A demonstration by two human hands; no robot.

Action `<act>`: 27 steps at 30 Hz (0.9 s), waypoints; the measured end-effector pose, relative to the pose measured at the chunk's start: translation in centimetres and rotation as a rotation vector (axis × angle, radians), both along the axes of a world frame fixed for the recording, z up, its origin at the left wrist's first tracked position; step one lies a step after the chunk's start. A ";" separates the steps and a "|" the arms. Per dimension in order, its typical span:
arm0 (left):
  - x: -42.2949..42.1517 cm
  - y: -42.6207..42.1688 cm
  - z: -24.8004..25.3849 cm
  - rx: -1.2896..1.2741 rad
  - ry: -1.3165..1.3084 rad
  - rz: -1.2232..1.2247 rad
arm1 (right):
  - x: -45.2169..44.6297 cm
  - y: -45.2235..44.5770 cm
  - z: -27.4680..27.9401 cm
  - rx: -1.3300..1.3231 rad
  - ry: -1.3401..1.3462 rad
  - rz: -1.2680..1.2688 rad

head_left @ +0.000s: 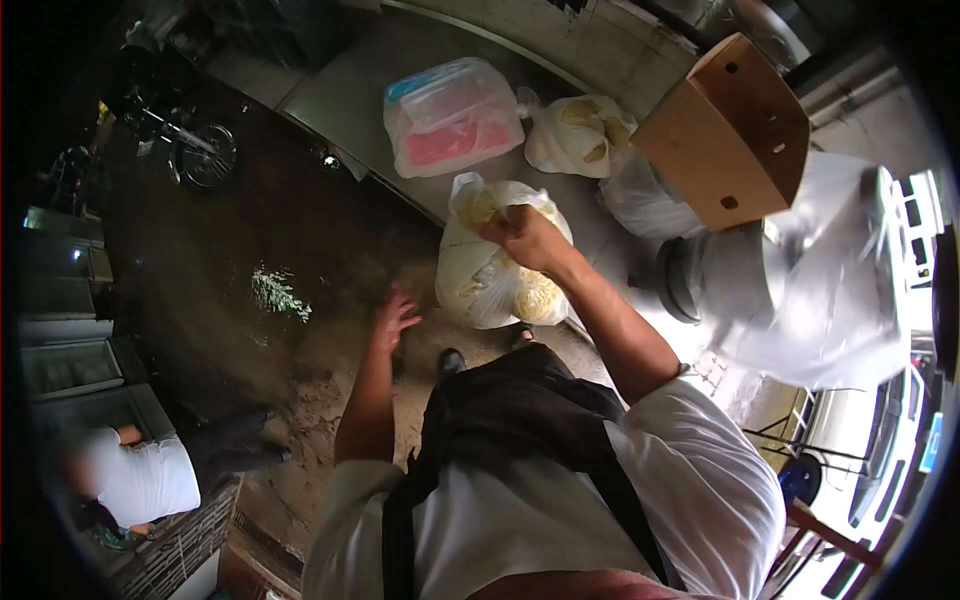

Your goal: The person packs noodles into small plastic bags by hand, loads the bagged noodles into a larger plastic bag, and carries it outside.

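My right hand (528,238) is closed at the upper part of a translucent plastic bag (475,275), its fingertips partly hidden. Pale yellow bundles that look like noodles (538,298) show through the bag, which is at the near edge of the metal counter (345,95). To the left of the bag and apart from it, my left hand (396,316) is open with its fingers spread, holding nothing. Farther back on the counter is a second bag (575,138) with similar yellow contents. Beside it lies a bag (452,118) with pink and blue items inside.
An open cardboard box (725,140) stands at the right, near a plastic-covered metal machine (800,270). A motorcycle (195,150) is at the far left on the dark wet-looking floor (210,270). Another person (150,480) in a white shirt is at the lower left.
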State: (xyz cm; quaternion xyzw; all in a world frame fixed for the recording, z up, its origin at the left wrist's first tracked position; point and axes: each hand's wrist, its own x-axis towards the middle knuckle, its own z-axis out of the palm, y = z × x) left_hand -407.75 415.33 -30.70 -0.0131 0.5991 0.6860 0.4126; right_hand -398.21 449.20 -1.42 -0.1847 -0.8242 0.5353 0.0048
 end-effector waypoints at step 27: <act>18.0 -8.6 11.4 -0.792 -0.143 0.230 | -3.1 38.9 -28.9 0.831 -0.360 0.388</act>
